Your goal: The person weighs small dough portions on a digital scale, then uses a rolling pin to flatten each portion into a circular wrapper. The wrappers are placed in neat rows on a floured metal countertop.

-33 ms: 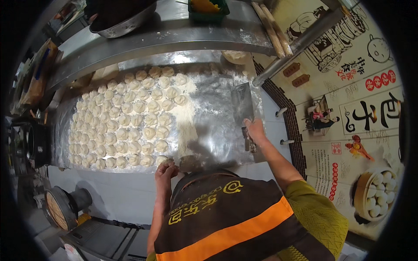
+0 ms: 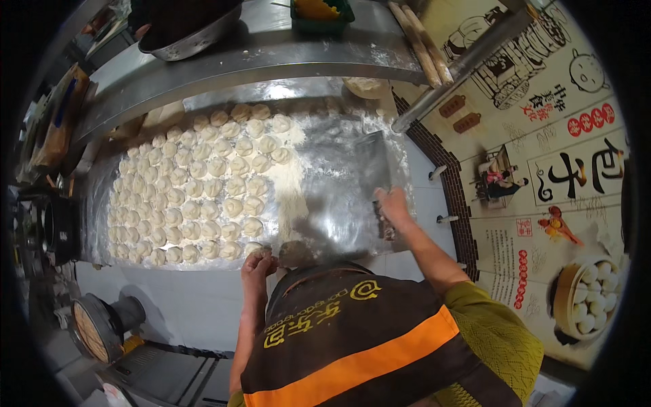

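Note:
My right hand point(image 2: 395, 205) is wrapped round a cleaver at the right of the metal worktable point(image 2: 332, 203). Its broad grey blade point(image 2: 373, 163) points away from me over the floury top, and its dark handle end point(image 2: 388, 232) sticks out toward me. At the table's near edge my left hand point(image 2: 258, 263) is closed, fingers curled together, right beside the nearest piece of shaped dough point(image 2: 252, 248). Whatever its fingers hold, if anything, is hidden. Rows of small pale dough pieces point(image 2: 192, 190) cover the left half of the table.
Loose flour point(image 2: 290, 186) lies in a band right of the dough rows. A metal shelf point(image 2: 271, 64) overhangs the far side, carrying a large bowl point(image 2: 193, 47), a green basket point(image 2: 322, 24) and two rolling pins point(image 2: 422, 47). A post point(image 2: 464, 68) stands at the right.
The cleaver and my right hand have shifted slightly to the left, and the blade looks more tilted and blurred. My left hand stays by the near edge.

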Demonstrator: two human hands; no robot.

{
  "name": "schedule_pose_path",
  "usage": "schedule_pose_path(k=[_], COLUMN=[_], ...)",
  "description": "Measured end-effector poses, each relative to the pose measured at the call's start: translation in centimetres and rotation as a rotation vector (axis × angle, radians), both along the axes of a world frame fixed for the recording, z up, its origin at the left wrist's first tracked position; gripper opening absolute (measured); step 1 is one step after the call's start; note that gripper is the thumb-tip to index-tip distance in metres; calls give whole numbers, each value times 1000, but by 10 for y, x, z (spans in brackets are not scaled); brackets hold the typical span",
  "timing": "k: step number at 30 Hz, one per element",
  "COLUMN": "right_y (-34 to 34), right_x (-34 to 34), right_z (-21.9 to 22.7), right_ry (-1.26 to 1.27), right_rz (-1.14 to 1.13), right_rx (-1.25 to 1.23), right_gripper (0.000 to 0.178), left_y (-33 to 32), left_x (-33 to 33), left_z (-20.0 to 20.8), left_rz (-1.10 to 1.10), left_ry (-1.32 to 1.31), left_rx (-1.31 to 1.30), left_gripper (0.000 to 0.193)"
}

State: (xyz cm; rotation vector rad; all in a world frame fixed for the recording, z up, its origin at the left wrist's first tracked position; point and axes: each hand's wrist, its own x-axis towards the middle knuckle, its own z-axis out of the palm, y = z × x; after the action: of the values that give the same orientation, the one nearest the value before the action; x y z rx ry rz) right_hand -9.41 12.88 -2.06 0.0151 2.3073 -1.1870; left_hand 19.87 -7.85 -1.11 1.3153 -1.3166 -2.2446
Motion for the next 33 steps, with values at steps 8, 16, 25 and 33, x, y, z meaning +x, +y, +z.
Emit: schedule_pose_path(k=[8, 16, 25, 33], right_y=[-21, 117, -36, -38], right_x=[88, 163, 254, 223], right_z=[-11, -6, -18, 31], right_ry=[84, 20, -127, 346], right_rz=[-32, -597, -402, -118], right_rx=[-101, -145, -324, -15], right_gripper=[23, 18, 17, 31], left_y=[-43, -71, -72, -74], left_x=[-3, 38, 61, 75], left_z=[11, 5, 15, 12], left_rz=[-181, -226, -316, -258], left_ry=[98, 70, 36, 102], left_rx=[-97, -38, -66, -38], left_gripper=[20, 19, 18, 17])
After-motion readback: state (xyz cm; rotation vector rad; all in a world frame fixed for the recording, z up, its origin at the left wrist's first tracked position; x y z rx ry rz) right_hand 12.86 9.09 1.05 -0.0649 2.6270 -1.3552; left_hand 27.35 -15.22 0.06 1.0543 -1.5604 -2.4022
